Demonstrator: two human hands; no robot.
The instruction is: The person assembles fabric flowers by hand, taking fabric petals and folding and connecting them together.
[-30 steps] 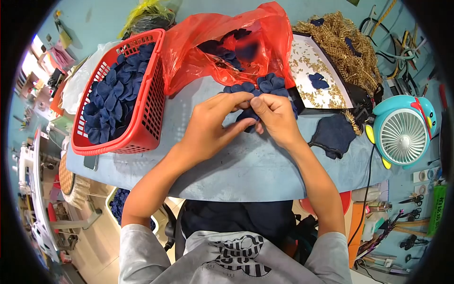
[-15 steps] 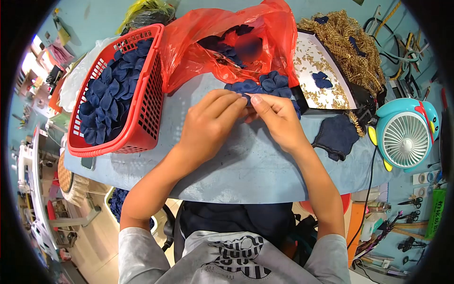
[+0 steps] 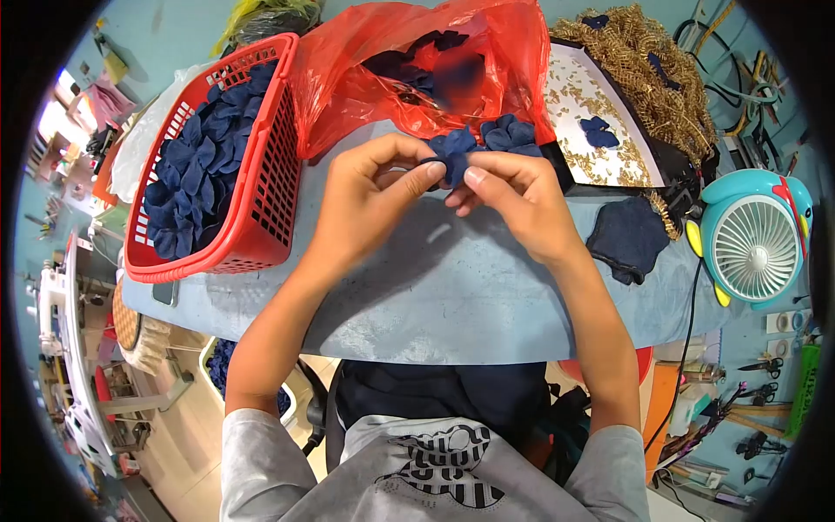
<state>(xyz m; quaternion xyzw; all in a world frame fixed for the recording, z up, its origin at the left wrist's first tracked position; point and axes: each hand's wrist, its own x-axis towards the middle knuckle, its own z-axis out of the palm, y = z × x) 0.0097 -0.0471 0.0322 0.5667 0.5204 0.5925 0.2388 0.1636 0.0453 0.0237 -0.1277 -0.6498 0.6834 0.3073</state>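
Note:
Between my hands is a navy fabric flower [image 3: 453, 155], its petals spread. My left hand [image 3: 374, 187] pinches its left side between thumb and fingers. On its right side, my right hand [image 3: 517, 200] grips the edge with thumb and forefinger, the other fingers curled beneath. Another navy flower [image 3: 509, 135] lies just behind my right hand, near the red plastic bag [image 3: 339, 87]. Inside the bag are dark fabric pieces [image 3: 417, 70], partly blurred. The red basket [image 3: 277, 187] at the left holds many navy petals [image 3: 196, 174].
A tray [image 3: 570, 96] of small gold pieces with one navy flower stands at the right back, beside a gold tangle [image 3: 670, 78]. Nearer are a dark cloth pad [image 3: 628, 239] and a penguin-shaped fan [image 3: 755, 248]. A phone [image 3: 165, 292] lies by the basket.
The navy flower now shows open between my hands, where my fingers mostly covered it before. My left hand has turned, its thumb now pressing from the front, and my hands are slightly farther apart.

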